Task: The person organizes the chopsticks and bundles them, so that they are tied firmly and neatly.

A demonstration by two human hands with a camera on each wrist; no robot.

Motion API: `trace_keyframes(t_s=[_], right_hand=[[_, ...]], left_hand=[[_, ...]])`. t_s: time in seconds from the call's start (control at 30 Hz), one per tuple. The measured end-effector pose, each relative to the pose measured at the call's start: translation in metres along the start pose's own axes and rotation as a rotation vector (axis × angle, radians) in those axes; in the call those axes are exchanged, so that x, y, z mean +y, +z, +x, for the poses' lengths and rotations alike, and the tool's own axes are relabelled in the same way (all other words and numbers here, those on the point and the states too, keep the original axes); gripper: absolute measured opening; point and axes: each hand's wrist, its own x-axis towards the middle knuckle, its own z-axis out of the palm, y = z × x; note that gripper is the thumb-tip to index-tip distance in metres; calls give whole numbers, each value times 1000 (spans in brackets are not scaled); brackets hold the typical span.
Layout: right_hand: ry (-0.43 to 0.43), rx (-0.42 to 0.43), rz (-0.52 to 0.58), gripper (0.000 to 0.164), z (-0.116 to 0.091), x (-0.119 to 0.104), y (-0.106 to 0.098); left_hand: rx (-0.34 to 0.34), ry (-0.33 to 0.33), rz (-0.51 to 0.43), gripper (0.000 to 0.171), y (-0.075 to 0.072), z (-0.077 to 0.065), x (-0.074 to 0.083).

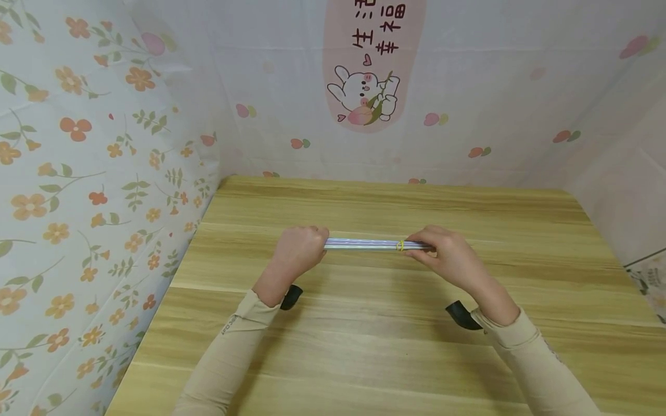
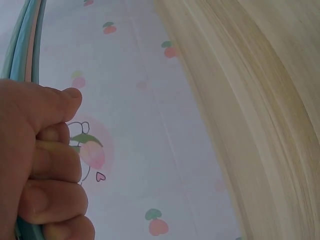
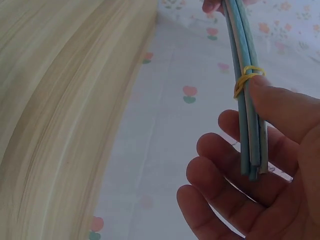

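A bundle of thin pastel sticks (image 1: 359, 244), mostly pale blue, stretches between the two hands above the table. My left hand (image 1: 302, 249) grips one end, its fingers curled round the sticks (image 2: 22, 42) in the left wrist view. A yellow rubber band (image 1: 400, 245) is wound round the bundle near its other end. There my right hand (image 1: 442, 252) pinches the sticks. In the right wrist view the thumb presses right at the rubber band (image 3: 243, 84), and the stick ends (image 3: 253, 162) stick out over the loosely bent fingers.
The wood-grain table (image 1: 364, 335) spreads under both hands. Behind it hangs a white cloth (image 1: 270, 75) with a printed rabbit, and a flowered cloth (image 1: 93, 173) hangs along the left side. A black curved piece shows beside each wrist.
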Motion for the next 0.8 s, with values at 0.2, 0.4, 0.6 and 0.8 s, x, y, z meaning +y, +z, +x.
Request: trace_keyframes(t_s=[0.2,0.4,0.6,0.8], right_hand=[[9,-52,-21,19,4,-3,-1],[-35,-101,-24,16,9,-6,-2],[-89,-109,-15,16,10,-6,1],[-95,-92,39,22,10,-6,5]], left_hand=[[-9,-2,2,27,0,1,1],[-22,-3,-4,25,-1,1,2],[-9,12,2,28,0,0,2],[-22,15,-3,27,-2,0,2]])
